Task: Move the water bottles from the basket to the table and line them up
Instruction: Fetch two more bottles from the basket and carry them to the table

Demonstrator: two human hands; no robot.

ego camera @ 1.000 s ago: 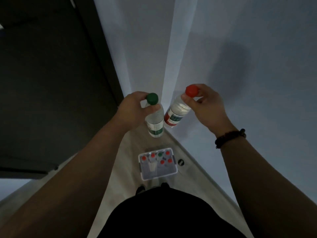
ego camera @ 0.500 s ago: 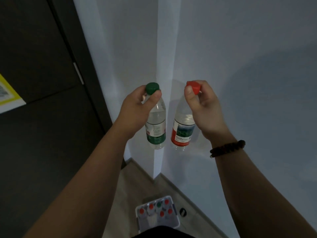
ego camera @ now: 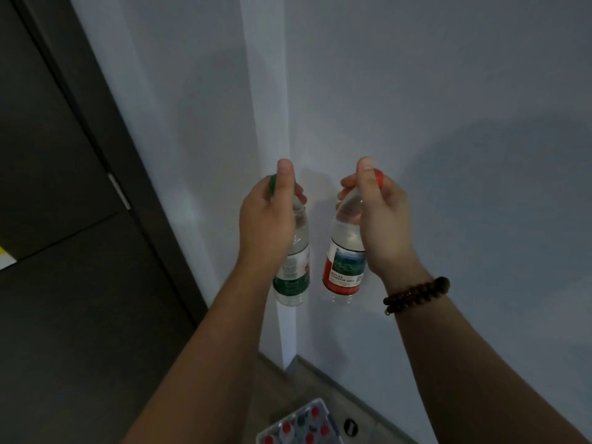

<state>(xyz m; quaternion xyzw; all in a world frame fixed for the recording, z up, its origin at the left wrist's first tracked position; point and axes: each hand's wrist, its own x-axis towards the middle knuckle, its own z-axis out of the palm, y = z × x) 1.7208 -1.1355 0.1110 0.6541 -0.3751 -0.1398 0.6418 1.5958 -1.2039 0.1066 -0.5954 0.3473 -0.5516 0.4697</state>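
Observation:
My left hand grips a green-capped water bottle by its neck, so the bottle hangs upright in the air. My right hand holds a red-capped water bottle the same way, a little to the right. The two bottles hang side by side in front of a wall corner. The basket, a pale plastic crate, sits on the floor at the bottom edge, with several more capped bottles in it. No table is in view.
A white wall corner stands straight ahead. A dark door with a pale handle fills the left. Wooden floor shows below, with a small round black object beside the basket.
The view has tilted up, so the basket slid down to the bottom edge. Both bottles swung from tilted to hanging upright, and my hands have turned over the caps.

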